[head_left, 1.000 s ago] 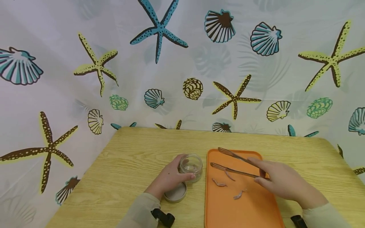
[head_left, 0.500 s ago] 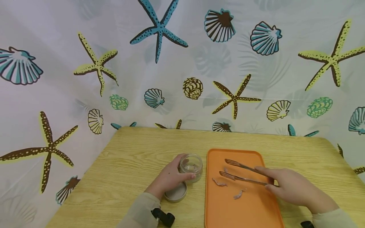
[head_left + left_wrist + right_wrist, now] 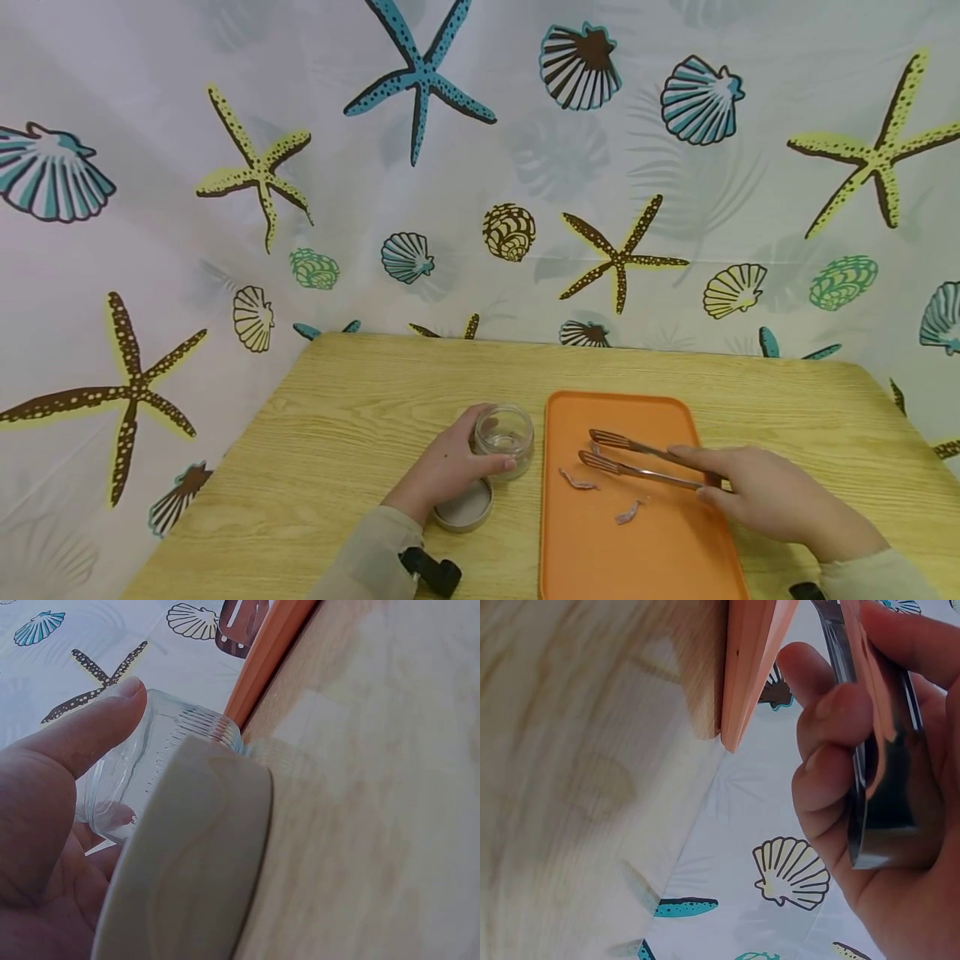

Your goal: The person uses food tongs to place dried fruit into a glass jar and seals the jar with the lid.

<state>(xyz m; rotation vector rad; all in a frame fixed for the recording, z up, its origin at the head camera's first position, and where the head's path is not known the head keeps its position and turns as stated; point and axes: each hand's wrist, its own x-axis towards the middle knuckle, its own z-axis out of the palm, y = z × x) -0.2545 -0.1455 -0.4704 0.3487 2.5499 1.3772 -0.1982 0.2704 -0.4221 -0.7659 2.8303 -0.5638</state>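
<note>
My left hand point(image 3: 450, 462) grips a clear glass jar point(image 3: 517, 454), its open mouth facing up and thumb across the near side. The jar point(image 3: 127, 769) also shows in the left wrist view. Beside it, below that hand, a round lid point(image 3: 463, 508) lies on the table. My right hand point(image 3: 765, 492) holds metal tongs point(image 3: 645, 473), slotted tips apart, over the orange tray point(image 3: 637, 558). In the right wrist view, fingers wrap the bent end of the tongs point(image 3: 896, 802). Small pinkish-grey strips point(image 3: 628, 512) lie on the tray; one point(image 3: 595, 448) is partly hidden behind the tongs' tips.
The light wooden table point(image 3: 390, 375) runs back to a hanging cloth point(image 3: 465, 192) printed with shells and starfish. The tray has a low raised rim point(image 3: 543, 500) along its left side, close to the jar.
My right hand has drawn the tongs rightward and toward me over the tray, and their tips have come a little closer together. The left hand and jar have stayed put.
</note>
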